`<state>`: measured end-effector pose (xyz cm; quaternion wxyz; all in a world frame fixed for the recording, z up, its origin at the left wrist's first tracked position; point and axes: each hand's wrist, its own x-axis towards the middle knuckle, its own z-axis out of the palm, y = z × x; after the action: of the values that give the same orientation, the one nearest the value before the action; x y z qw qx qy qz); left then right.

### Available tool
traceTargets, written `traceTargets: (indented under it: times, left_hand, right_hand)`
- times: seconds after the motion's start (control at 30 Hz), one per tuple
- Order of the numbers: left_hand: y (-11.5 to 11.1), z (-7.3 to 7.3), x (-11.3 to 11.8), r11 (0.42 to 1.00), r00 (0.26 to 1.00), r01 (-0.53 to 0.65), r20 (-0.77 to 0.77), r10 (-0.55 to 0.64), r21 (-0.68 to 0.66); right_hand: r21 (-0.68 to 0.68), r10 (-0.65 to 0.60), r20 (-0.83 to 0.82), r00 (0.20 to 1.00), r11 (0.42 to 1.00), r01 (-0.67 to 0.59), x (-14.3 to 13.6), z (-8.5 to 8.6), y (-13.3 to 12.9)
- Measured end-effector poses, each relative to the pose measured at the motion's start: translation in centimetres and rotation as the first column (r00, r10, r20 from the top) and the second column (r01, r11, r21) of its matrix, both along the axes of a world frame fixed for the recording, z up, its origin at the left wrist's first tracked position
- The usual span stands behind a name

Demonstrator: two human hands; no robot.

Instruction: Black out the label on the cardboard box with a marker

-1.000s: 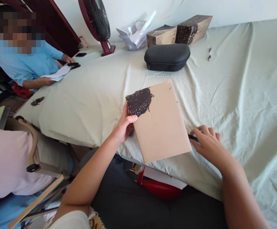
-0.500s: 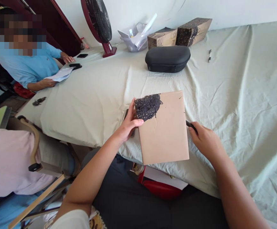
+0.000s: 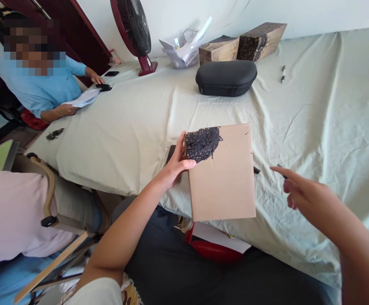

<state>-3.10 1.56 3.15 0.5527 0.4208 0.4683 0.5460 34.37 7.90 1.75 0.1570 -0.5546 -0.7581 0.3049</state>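
Observation:
My left hand grips the upper left edge of a brown cardboard box, thumb on its face and fingers behind. Dense black scribble covers the face's upper left corner, with a few small black marks at the right. Off the box's right side is my right hand, index finger stretched out and the other fingers curled. A thin black marker shows partly behind that finger, seemingly held. A short black piece pokes out beside the box's right edge; the rest of it is hidden.
A black hard case, scribbled boxes, a plastic basket and a fan stand at the back of the cloth-covered table. A pen lies right. A person in blue sits at the far left.
My right hand has pulled away from the box's right edge, to the right, and its index finger has straightened. My left hand still holds the box in much the same place.

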Motion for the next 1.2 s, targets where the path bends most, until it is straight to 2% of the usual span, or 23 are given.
traceTargets:
  times: [0.03,0.07,0.1,0.13,0.2,0.23,0.27,0.3,0.37,0.43,0.53,0.6,0.7,0.83,0.97,1.1,1.2]
  left_hand:
    - [0.0,0.0,0.0,1.0,1.0,-0.001,0.001,0.001,-0.001]
    - [0.0,-0.1,0.0,1.0,1.0,-0.003,-0.001,0.003,0.0]
    - [0.1,-0.2,-0.1,1.0,1.0,0.0,-0.006,0.0,0.002]
    - [0.1,-0.3,-0.1,1.0,1.0,0.003,-0.012,-0.002,0.005]
    - [0.2,-0.5,-0.1,1.0,1.0,0.011,-0.022,-0.011,0.011]
    - [0.3,-0.5,-0.1,1.0,1.0,0.013,-0.023,-0.013,0.013]
    - [0.3,-0.5,-0.1,1.0,1.0,0.012,-0.024,-0.011,0.016]
    - [0.3,-0.5,-0.1,1.0,1.0,0.011,-0.024,-0.011,0.017]
    - [0.3,-0.4,-0.1,1.0,1.0,0.013,-0.028,-0.012,0.01]
    - [0.1,-0.3,-0.1,1.0,0.999,0.016,-0.036,-0.016,-0.003]
    - [0.0,-0.1,-0.2,1.0,0.998,0.027,-0.053,-0.027,-0.01]
    - [0.0,-0.2,-0.3,0.999,0.997,0.036,-0.065,-0.036,0.006]
    - [0.1,-0.3,-0.5,0.998,0.995,0.048,-0.086,-0.045,0.03]
    - [-0.2,-0.1,-0.4,0.998,0.992,0.056,-0.113,-0.054,0.015]
    - [-0.9,0.8,0.5,0.998,0.986,0.069,-0.156,-0.065,0.015]
    - [-2.0,1.5,1.9,0.998,0.974,0.023,-0.227,-0.007,0.066]
    - [-2.8,1.8,3.0,0.995,0.962,-0.036,-0.268,0.061,0.096]
  right_hand:
    - [0.002,-0.033,-0.237,0.971,0.999,0.035,0.2,1.2,0.1]
    - [-0.037,-0.038,-0.466,0.884,0.999,0.024,0.0,2.6,0.3]
    - [-0.127,-0.028,-0.603,0.797,0.99,-0.061,-0.7,4.2,0.5]
    - [-0.158,-0.013,-0.701,0.713,0.978,-0.138,-1.9,5.8,0.8]
    - [-0.027,0.111,-0.829,0.549,0.971,-0.237,-5.1,8.8,1.2]
    - [0.082,0.155,-0.858,0.49,0.983,-0.166,-6.9,10.0,1.4]
    - [0.168,0.216,-0.85,0.48,0.975,-0.142,-8.7,10.8,1.6]
    - [0.268,0.31,-0.818,0.485,0.951,-0.156,-10.4,11.4,1.8]
    - [0.329,0.437,-0.726,0.531,0.899,-0.289,-13.2,11.8,2.3]
    - [0.33,0.458,-0.673,0.58,0.889,-0.319,-14.9,11.7,2.7]
    - [0.414,0.485,-0.59,0.645,0.868,-0.273,-16.2,11.2,3.1]
    - [0.496,0.525,-0.508,0.683,0.826,-0.267,-16.4,11.0,3.2]
    - [0.559,0.565,-0.445,0.695,0.781,-0.277,-16.4,10.9,3.5]
    - [0.552,0.604,-0.425,0.674,0.763,-0.336,-16.2,11.2,3.3]
    - [0.61,0.669,-0.378,0.64,0.7,-0.372,-16.2,11.7,2.1]
    - [0.68,0.696,-0.283,0.66,0.631,-0.374,-15.6,12.3,0.4]
    - [0.698,0.683,-0.229,0.694,0.612,-0.372,-14.6,13.0,-0.9]
